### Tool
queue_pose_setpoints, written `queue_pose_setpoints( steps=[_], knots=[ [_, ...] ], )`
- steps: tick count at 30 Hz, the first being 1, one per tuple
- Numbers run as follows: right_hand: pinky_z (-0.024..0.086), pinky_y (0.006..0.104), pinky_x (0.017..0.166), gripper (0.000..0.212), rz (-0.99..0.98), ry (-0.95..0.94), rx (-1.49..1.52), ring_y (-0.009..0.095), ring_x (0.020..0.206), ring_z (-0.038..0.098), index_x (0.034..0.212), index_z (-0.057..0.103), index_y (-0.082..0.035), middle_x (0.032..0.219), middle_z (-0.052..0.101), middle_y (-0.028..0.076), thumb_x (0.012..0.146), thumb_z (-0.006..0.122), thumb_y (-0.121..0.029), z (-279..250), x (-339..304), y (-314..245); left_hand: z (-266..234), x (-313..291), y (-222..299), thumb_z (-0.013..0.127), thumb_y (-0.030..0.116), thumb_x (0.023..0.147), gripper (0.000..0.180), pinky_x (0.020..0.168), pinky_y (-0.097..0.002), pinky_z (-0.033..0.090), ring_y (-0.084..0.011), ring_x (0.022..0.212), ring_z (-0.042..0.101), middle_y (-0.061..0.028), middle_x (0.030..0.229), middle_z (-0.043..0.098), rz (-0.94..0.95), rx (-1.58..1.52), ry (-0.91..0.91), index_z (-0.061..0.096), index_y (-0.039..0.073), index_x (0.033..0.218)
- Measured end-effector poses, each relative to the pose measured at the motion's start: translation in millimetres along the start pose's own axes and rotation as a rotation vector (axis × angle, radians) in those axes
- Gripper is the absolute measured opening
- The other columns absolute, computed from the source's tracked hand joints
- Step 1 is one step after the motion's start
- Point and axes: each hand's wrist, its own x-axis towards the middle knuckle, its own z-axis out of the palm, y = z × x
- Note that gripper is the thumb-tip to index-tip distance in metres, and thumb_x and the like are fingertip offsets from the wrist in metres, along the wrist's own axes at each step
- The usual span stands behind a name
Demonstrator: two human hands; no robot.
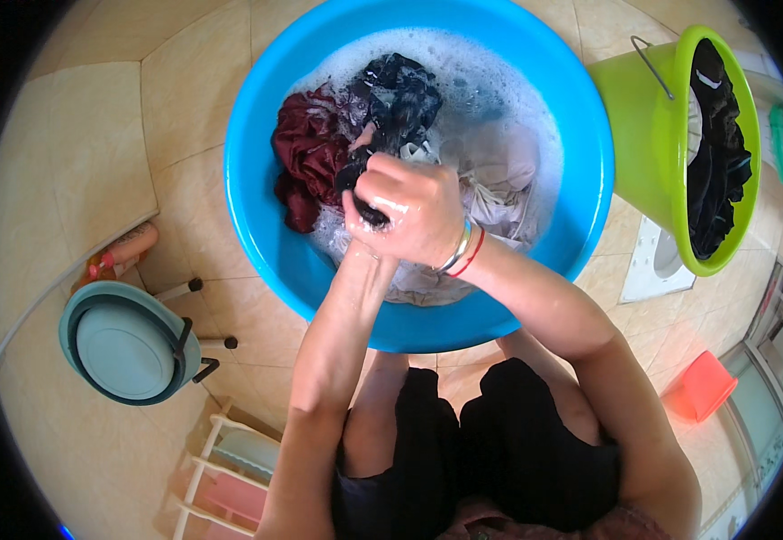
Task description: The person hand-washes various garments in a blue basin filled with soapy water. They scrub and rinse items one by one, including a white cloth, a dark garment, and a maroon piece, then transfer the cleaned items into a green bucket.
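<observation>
A large blue basin (238,171) of sudsy water stands before my knees. My right hand (417,205), wet, is closed in a fist around a black part of a dark garment (398,94). Under it, my left hand (370,252) shows little beyond the wrist; its fingers are mostly hidden by the right hand and the cloth. The dark garment trails from my fist toward the basin's far side. Beside it on the left lies a dark red garment (309,144). Pale garments (499,193) soak to the right, partly under water.
A lime-green bucket (639,126) holding dark clothes stands tilted in view beside the basin on the right. At left is a stool-like stand with a pale green basin (126,346). A rack (220,477) sits lower left, a coral-red container (702,387) lower right. Beige tiles cover the floor.
</observation>
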Motion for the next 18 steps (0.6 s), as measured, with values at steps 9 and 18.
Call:
queue_pose_setpoints(
  steps=[9,18],
  knots=[
    [0.051,0.0368,0.068,0.031,0.780,-0.013,0.015,0.029,0.073,0.069,0.093,0.072,-0.001,0.079,0.068,0.020,0.086,0.067,-0.031,-14,-11,86,57,-16,-5,0.035,0.041,0.106,0.050,0.107,-0.0402,0.044,-0.0247,0.123,0.056,-0.0090,0.136,0.056,-0.194,0.334,0.256,0.049,0.004,0.137],
    [0.048,0.0310,0.096,0.045,1.090,-0.018,1.185,0.016,0.109,0.062,0.120,0.063,0.000,0.118,0.066,0.007,0.098,0.059,-0.039,-81,-9,95,87,-48,45,0.080,0.018,0.082,0.090,0.100,-0.0400,0.046,-0.0245,0.125,0.049,-0.0166,0.143,0.044,-0.285,1.277,0.115,0.025,0.012,0.153]
  ],
)
